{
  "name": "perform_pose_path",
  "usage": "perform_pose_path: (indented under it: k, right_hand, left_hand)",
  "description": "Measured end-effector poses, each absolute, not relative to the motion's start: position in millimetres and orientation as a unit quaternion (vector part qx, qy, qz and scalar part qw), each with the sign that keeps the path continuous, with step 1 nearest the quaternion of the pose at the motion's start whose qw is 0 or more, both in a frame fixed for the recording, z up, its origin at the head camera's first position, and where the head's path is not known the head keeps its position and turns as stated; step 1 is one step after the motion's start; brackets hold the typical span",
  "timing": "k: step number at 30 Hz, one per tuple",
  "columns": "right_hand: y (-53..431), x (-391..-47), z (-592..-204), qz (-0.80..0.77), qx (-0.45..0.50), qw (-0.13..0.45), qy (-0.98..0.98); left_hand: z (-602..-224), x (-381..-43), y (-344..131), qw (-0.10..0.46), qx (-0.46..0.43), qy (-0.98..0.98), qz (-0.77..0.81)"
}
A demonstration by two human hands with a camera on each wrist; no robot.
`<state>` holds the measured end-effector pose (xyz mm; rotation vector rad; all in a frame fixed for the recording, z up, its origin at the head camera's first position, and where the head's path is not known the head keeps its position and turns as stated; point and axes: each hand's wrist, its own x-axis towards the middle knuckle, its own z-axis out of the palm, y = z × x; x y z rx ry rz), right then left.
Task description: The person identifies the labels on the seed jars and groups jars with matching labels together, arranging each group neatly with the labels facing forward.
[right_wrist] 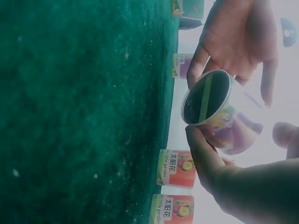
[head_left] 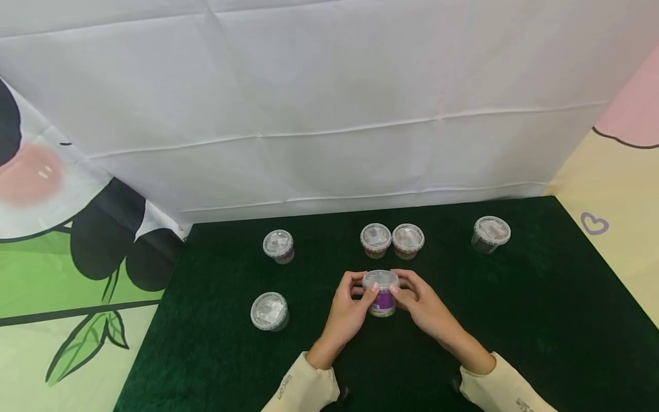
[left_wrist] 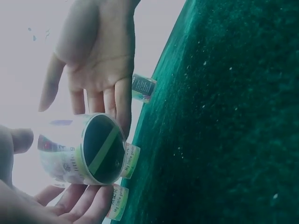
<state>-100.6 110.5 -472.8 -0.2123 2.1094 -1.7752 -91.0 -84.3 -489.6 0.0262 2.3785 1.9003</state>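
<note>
Against a white wall (head_left: 329,114), a purple cup (head_left: 383,302) is held above a green cloth (head_left: 206,366), the left hand (head_left: 350,309) and right hand (head_left: 429,309) clamped on its sides, thumbs covering part of its label and some fingertips hidden behind it. Just beyond the fingers stands a pair of cups (head_left: 408,243), with a lone cup (head_left: 491,234) well to their right, its label unreadable from above. Sleeves (head_left: 309,384) are cut off below; glare washes out part of the held cup in the wrist views.

A creased white cloth (head_left: 329,80) hangs behind the green tabletop (head_left: 540,309), a heart-printed backdrop (head_left: 618,183) to its right.
</note>
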Motion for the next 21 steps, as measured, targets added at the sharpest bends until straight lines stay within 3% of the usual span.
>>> perform_pose_path:
  k: [14, 21]
  right_hand:
    - [117.0, -102.0, -478.3, -0.636, -0.102, 0.204, 0.738]
    - [117.9, -100.9, -478.9, -0.651, -0.108, 0.220, 0.719]
  left_hand:
    - [-488.4, -89.5, -88.0, 0.074, 0.011, 0.748, 0.660]
    - [-488.4, -89.1, -94.0, 0.112, 0.012, 0.728, 0.677]
